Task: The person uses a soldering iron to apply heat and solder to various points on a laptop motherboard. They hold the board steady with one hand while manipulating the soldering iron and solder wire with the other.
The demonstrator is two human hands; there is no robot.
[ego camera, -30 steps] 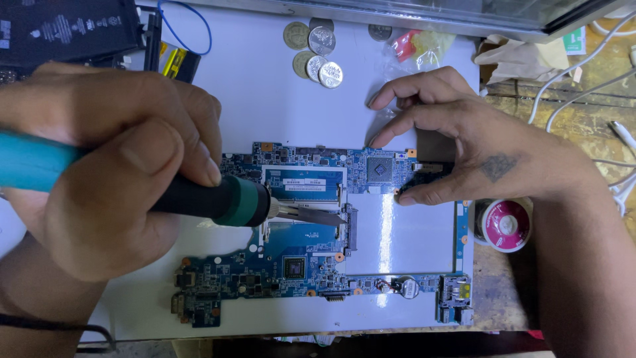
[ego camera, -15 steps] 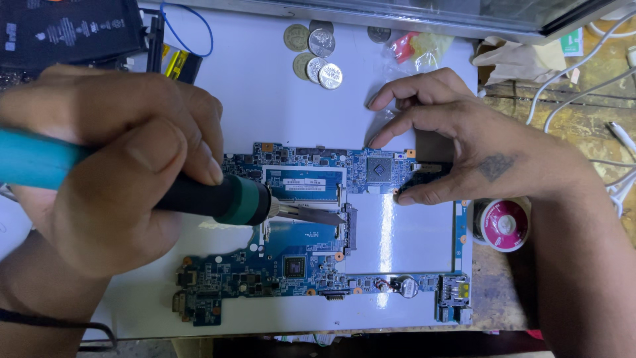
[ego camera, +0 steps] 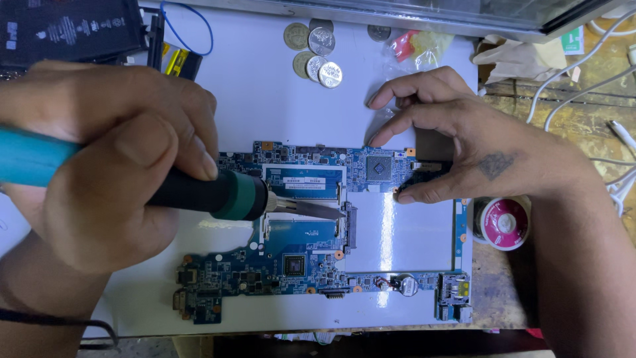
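Note:
A blue laptop circuit board [ego camera: 311, 265] lies flat on a white sheet [ego camera: 265, 99]. My left hand [ego camera: 112, 166] grips a soldering iron [ego camera: 218, 195] with a teal and black handle; its metal tip rests over the board's middle slot area. My right hand [ego camera: 464, 149] lies on the board's upper right part, thumb and fingers pressing around a dark square chip [ego camera: 379, 167]. It holds nothing.
Several coins [ego camera: 315, 50] lie at the top of the sheet. A pink spool of solder wire [ego camera: 503, 222] sits right of the board. A black flat battery pack [ego camera: 66, 30] is at top left, white cables [ego camera: 583, 79] at top right, and a small plastic bag [ego camera: 417, 46] near the coins.

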